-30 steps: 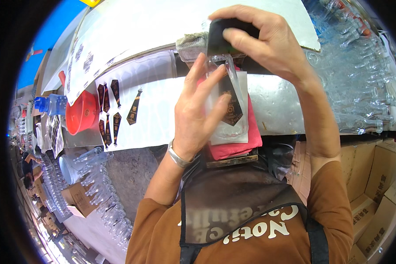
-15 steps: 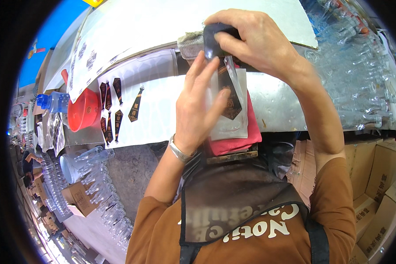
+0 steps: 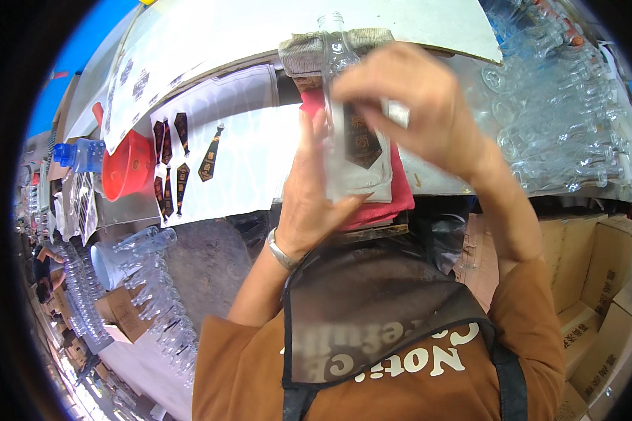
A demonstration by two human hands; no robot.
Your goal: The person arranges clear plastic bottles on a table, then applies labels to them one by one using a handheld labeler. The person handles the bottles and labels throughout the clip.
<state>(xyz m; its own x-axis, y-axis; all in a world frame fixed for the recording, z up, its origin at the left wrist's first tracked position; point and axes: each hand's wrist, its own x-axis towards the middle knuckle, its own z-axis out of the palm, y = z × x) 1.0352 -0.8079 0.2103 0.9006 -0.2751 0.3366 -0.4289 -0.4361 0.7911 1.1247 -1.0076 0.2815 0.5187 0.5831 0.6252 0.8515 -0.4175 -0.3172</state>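
Note:
A clear glass bottle (image 3: 338, 56) lies with its neck pointing away from me, over a pink-red cloth pad (image 3: 402, 186). A black tie-shaped decal (image 3: 362, 144) with orange markings shows on its body. My left hand (image 3: 303, 186) cups the bottle's left side, fingers along it and thumb by the near end. Above the upper part of the decal, my right hand (image 3: 418, 105) is smeared by motion; whether its fingers hold anything is unclear. To the left, several similar tie-shaped decals (image 3: 212, 156) lie on a white sheet (image 3: 242, 161).
A red plastic scoop (image 3: 128, 168) and a blue-capped clear bottle (image 3: 84, 158) stand at the left. A folded grey cloth (image 3: 302, 52) lies beneath the bottle neck. Many glass bottles (image 3: 562, 126) fill the right side; open cardboard boxes (image 3: 576, 274) stand below them.
The dark block-like tool that my right hand held over the bottle no longer shows. The right hand has come nearer, baring the neck, and my left hand has settled against the bottle's side.

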